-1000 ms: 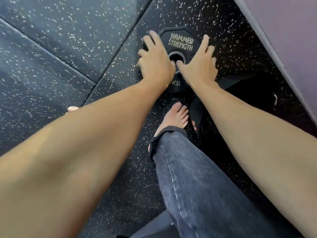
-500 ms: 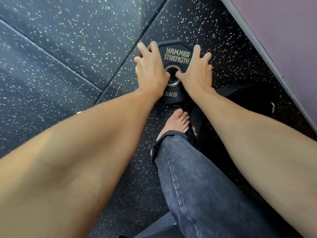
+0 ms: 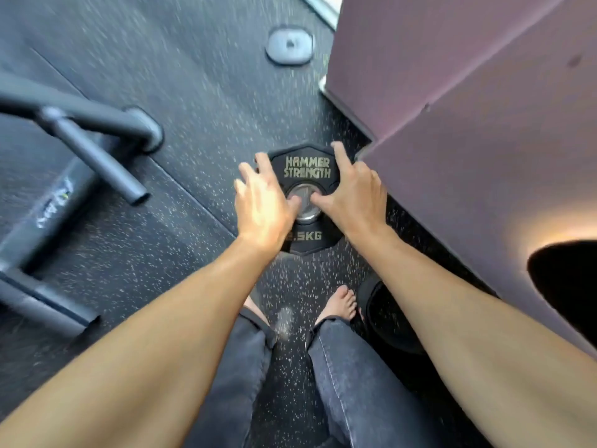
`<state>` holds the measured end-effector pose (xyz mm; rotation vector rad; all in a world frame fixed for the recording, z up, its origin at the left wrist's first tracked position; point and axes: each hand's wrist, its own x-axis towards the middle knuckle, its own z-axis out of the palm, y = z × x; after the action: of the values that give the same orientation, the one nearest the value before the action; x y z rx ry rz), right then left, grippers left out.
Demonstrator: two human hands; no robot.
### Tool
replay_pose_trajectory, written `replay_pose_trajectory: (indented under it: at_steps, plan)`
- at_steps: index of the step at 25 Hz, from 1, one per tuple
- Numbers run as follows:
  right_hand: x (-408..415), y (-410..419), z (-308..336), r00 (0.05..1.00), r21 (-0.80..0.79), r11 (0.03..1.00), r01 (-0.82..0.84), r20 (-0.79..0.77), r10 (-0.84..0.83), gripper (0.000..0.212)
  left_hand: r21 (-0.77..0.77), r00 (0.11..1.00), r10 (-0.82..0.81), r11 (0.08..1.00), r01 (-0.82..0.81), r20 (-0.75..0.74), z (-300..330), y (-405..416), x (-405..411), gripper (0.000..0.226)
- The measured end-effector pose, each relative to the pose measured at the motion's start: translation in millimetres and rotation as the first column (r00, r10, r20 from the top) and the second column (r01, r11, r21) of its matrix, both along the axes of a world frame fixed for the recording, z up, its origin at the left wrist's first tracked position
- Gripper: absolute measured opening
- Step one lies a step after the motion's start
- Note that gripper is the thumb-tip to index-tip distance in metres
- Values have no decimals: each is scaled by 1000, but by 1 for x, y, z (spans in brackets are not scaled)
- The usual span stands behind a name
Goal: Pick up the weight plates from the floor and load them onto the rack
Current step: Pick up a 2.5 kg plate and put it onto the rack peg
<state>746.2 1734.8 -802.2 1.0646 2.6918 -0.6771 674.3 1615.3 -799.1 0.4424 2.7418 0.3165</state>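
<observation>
A black many-sided weight plate (image 3: 307, 169) marked HAMMER STRENGTH and 2.5KG is held flat-face-up between both hands, above the speckled floor. My left hand (image 3: 261, 202) grips its left edge, my right hand (image 3: 352, 195) grips its right edge, and both thumbs reach the steel centre hole. A second dark plate (image 3: 387, 318) lies on the floor beside my right foot, partly hidden by my right forearm. The grey metal rack (image 3: 48, 202) stands at the left, with a bare peg (image 3: 100, 160) pointing toward me.
A purple wall (image 3: 468, 124) with a stepped corner runs close along the right. A grey oval floor fitting (image 3: 289, 45) sits farther ahead. Black speckled rubber flooring (image 3: 200, 92) spreads between the rack and the wall. My bare feet and jeans are below the plate.
The plate has come up off the floor in both hands. The view has pulled back and up, bringing the rack at the left and more of the wall into sight.
</observation>
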Motion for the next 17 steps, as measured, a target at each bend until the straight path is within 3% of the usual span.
replay_pose_trajectory:
  at_steps: [5, 8, 12, 17]
  plan:
    - [-60, 13, 185, 959, 61, 998, 3, -285, 15, 94, 311, 987, 106, 948, -64, -120, 187, 4, -55, 91]
    - [-80, 17, 283, 898, 121, 993, 14, -439, 41, 92, 405, 970, 113, 914, -17, -215, 289, 7, -76, 89]
    - [-94, 18, 434, 726, 243, 970, 29, -672, 147, 87, 527, 910, 171, 848, 60, -378, 445, 0, -87, 82]
    - [-102, -3, 593, 478, 414, 907, 79, -814, 330, 82, 646, 813, 299, 754, 119, -500, 606, -33, -75, 79]
